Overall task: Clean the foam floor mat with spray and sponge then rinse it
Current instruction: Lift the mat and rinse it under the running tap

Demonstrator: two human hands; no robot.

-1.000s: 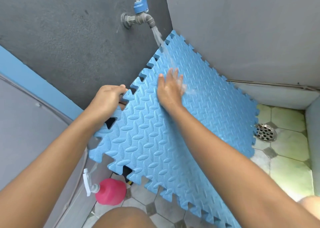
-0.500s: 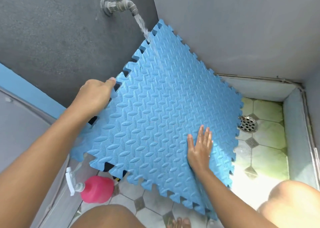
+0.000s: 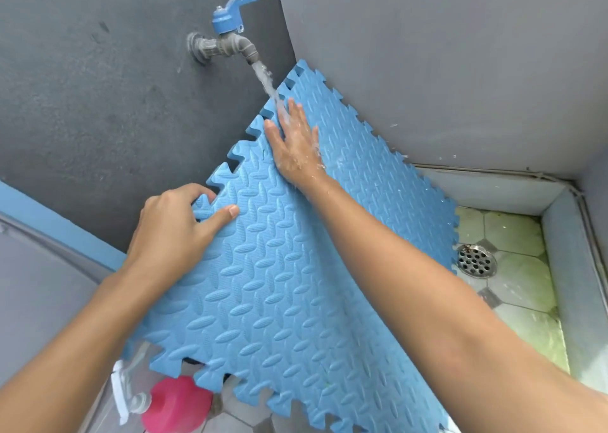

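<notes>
Walls: a dark grey plastered wall is meeting a paler grey wall in a corner, and a blue painted band is running along the foot of the darker one.
Floor: pale octagonal floor tiles, greenish in places, are showing at the right, with a round metal drain grate sitting among them just past the mat's right edge.
Tap: a grey metal wall tap with a blue lever handle is sticking out of the darker wall, and a stream of water is pouring from its spout.
Mat: a blue foam floor mat with toothed edges and a raised leaf-like pattern is being held tilted above the floor, its top corner reaching up into the wall corner just beneath the tap.
Left hand: the left hand is gripping the mat's toothed left edge, thumb lying on the patterned face and the other fingers curling round the edge.
Right hand: the right hand is lying flat on the mat's upper part, fingers straight and slightly spread, holding nothing; the water is landing on its fingers and splashing off.
Bottle: a pink plastic spray bottle with a white trigger is sitting on the floor below the mat's lower left edge, which is partly hiding it.
</notes>
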